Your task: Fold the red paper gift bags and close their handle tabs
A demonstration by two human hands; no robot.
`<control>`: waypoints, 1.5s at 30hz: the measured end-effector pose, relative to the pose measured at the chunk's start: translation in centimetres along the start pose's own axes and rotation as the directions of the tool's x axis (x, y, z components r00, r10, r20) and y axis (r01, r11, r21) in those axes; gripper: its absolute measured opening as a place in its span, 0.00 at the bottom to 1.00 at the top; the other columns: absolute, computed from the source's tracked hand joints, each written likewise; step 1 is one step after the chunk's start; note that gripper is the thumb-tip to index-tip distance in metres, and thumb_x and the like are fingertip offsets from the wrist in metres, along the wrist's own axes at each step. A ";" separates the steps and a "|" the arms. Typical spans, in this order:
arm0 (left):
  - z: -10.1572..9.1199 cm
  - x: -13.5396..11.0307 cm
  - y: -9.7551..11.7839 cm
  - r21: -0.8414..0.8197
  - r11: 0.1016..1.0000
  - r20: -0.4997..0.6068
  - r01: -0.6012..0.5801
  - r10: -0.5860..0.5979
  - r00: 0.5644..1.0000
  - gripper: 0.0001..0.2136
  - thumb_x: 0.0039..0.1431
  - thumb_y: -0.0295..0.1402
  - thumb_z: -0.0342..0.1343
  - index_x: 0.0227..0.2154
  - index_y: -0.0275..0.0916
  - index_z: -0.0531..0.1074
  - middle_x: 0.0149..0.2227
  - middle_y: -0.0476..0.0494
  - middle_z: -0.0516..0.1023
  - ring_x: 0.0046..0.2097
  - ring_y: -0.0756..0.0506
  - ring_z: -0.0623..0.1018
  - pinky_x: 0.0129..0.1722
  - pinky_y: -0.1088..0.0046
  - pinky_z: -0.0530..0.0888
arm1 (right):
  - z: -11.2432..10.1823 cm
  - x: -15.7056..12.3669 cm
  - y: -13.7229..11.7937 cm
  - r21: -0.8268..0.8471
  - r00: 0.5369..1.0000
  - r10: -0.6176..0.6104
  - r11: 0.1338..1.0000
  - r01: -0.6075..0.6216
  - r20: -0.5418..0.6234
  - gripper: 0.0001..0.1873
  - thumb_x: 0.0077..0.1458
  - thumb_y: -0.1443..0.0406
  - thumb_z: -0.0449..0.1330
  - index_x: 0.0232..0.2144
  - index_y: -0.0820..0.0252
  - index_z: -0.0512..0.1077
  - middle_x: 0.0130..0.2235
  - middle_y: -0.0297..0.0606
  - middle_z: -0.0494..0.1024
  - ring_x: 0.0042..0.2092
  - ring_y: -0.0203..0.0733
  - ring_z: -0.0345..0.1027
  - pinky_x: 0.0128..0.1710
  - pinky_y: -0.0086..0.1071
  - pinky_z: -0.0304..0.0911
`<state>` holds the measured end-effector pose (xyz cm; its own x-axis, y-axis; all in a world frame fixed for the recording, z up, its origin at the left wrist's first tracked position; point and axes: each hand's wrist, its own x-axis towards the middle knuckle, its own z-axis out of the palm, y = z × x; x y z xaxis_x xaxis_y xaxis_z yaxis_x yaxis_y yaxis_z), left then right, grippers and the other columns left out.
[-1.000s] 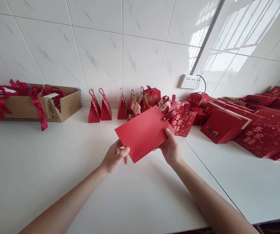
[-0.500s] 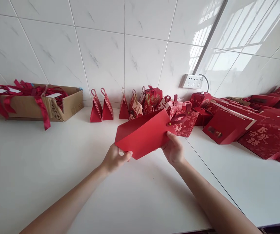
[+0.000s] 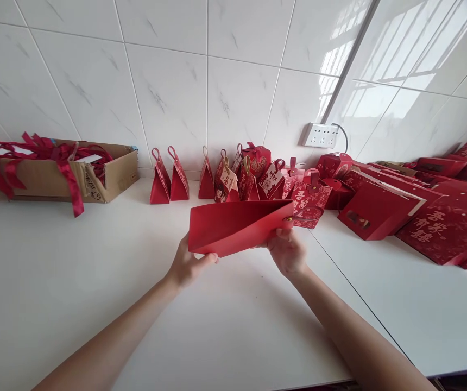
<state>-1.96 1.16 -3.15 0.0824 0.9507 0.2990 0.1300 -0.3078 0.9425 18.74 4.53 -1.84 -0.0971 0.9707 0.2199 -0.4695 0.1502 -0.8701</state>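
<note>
Your left hand [image 3: 187,265] is grasping the lower left corner of a red paper box [image 3: 237,233], and your right hand [image 3: 288,252] is gripping its right end, just below a gold stud [image 3: 288,219]. You are holding the box above the white table [image 3: 217,331], spread between both hands, with its upper side gaping and part of its plain red inside showing. Just behind its right end, a patterned red bag [image 3: 310,196] with pale lettering is standing on the table. Farther back, small red boxes [image 3: 161,187] with loop handles are standing near the tiled wall [image 3: 168,81], two of them side by side at the left. To your right, larger red bags [image 3: 449,233] are leaning against one another in a crowded group. To your left, well apart from your hands, a cardboard carton [image 3: 121,174] is holding dark red ribbons [image 3: 69,182], some hanging over its front. Against the wall, a white power strip [image 3: 320,136] is sitting with a dark cable [image 3: 345,137] curving from it.
</note>
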 end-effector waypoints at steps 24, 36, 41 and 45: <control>0.3 0.5 -0.8 -0.051 0.997 0.121 0.049 -0.042 0.992 0.35 0.42 0.49 0.65 0.50 0.41 0.59 0.37 0.46 0.74 0.22 0.54 0.68 0.16 0.77 0.66 | 0.0 0.5 -0.1 -0.031 0.994 0.090 0.995 -0.092 -0.057 0.13 0.40 0.60 0.58 0.30 0.59 0.72 0.27 0.32 0.73 0.26 0.38 0.65 0.20 0.33 0.70; 0.3 0.6 -1.0 -0.074 0.992 0.116 0.101 -0.092 0.989 0.37 0.46 0.60 0.60 0.50 0.43 0.52 0.27 0.56 0.74 0.17 0.51 0.72 0.25 0.70 0.70 | 0.2 0.5 0.2 -0.181 0.979 0.185 0.963 -0.197 -0.082 0.15 0.56 0.56 0.54 0.39 0.60 0.68 0.34 0.39 0.76 0.30 0.42 0.72 0.19 0.34 0.72; 0.2 0.8 -0.9 -0.110 0.993 0.107 0.041 -0.030 0.994 0.36 0.47 0.61 0.58 0.49 0.43 0.51 0.28 0.55 0.74 0.17 0.49 0.73 0.22 0.70 0.70 | 0.3 0.2 0.4 -0.193 0.977 0.210 0.957 -0.215 -0.044 0.17 0.57 0.54 0.53 0.42 0.59 0.67 0.37 0.41 0.77 0.32 0.44 0.74 0.18 0.33 0.72; 0.2 0.8 -1.1 -0.113 0.994 0.104 -0.009 0.021 0.994 0.29 0.53 0.58 0.54 0.47 0.43 0.53 0.27 0.56 0.73 0.17 0.50 0.73 0.22 0.70 0.71 | 0.2 0.3 0.5 -0.182 0.979 0.202 0.962 -0.203 -0.027 0.17 0.57 0.54 0.53 0.41 0.60 0.67 0.37 0.42 0.77 0.33 0.45 0.75 0.17 0.32 0.71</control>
<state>-1.87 2.24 -3.95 0.1879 0.9348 0.3015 0.0169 -0.3100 0.9506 18.26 4.83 -2.14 -0.1659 0.9858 0.0276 -0.2722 -0.0189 -0.9620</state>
